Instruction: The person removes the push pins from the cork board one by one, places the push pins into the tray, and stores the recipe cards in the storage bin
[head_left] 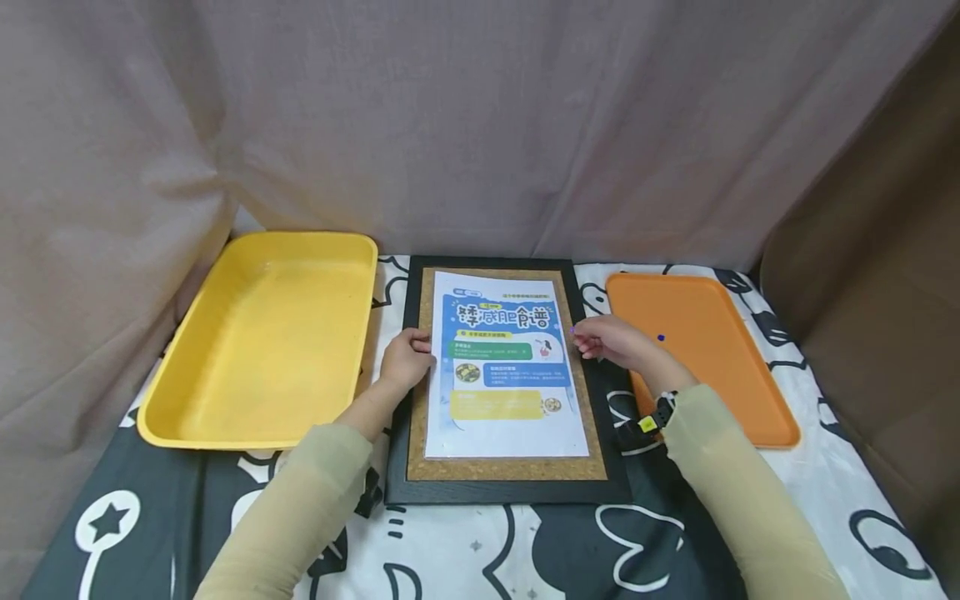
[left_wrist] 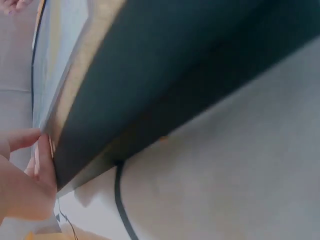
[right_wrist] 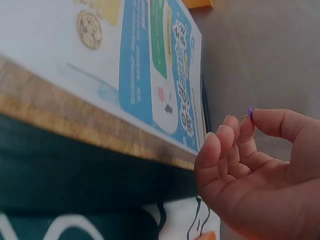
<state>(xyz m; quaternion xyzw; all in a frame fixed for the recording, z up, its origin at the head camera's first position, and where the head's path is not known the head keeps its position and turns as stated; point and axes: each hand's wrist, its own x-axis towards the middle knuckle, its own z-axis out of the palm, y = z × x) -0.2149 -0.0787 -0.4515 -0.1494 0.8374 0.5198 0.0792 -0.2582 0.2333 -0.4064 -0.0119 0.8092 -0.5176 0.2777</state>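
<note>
A printed paper sheet (head_left: pixel 510 425) lies on a cork board (head_left: pixel 517 470) with a black frame (head_left: pixel 510 492). At the sheet's left side, my left hand (head_left: pixel 407 362) rests on the board, with thumb and fingertips touching the sheet's edge (left_wrist: pixel 62 75). Just off the sheet's right edge, my right hand (head_left: pixel 611 340) pinches a purple thumbtack (right_wrist: pixel 251 113) between thumb and forefinger. The tack's thin metal point shows in the right wrist view, apart from the paper. The other fingers of that hand (right_wrist: pixel 265 165) are loosely curled.
A deep yellow tray (head_left: pixel 258 333) stands left of the board. To the right lies a flat orange tray (head_left: pixel 712 358) with a small blue tack (head_left: pixel 661 337) on it, near my right wrist. A patterned cloth (head_left: pixel 480 550) covers the table, and a grey curtain (head_left: pixel 465 125) hangs behind.
</note>
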